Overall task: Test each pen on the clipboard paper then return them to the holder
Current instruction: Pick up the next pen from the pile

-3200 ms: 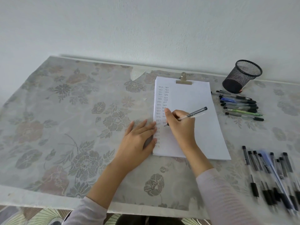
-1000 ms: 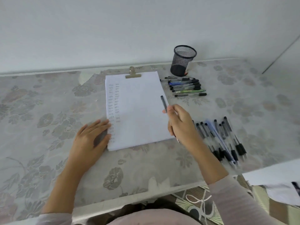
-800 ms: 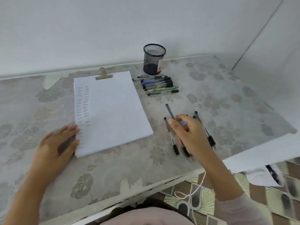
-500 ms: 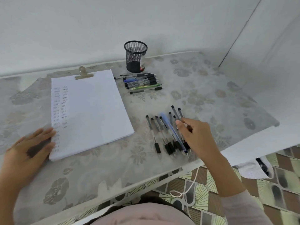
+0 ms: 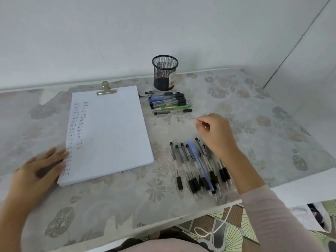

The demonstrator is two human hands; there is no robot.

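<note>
The clipboard paper (image 5: pixel 112 131), with two columns of small marks down its left side, lies under a metal clip (image 5: pixel 106 90). My left hand (image 5: pixel 39 170) rests flat on the paper's near left corner. A near group of several pens (image 5: pixel 198 168) lies to the right of the paper. A far group of several pens (image 5: pixel 169 101) lies in front of the black mesh holder (image 5: pixel 164 72). My right hand (image 5: pixel 216 133) hovers between the two groups, fingers loosely curled, with no pen in it.
The table (image 5: pixel 263 128) has a floral cover and stands against a white wall. Its near edge (image 5: pixel 181 218) runs just past the near pens. White paper (image 5: pixel 305 186) sticks out at the right edge, above a patterned floor.
My right hand carried the pen from the paper to the near group, let it go there, and has moved up toward the far group. The left hand stayed on the paper.
</note>
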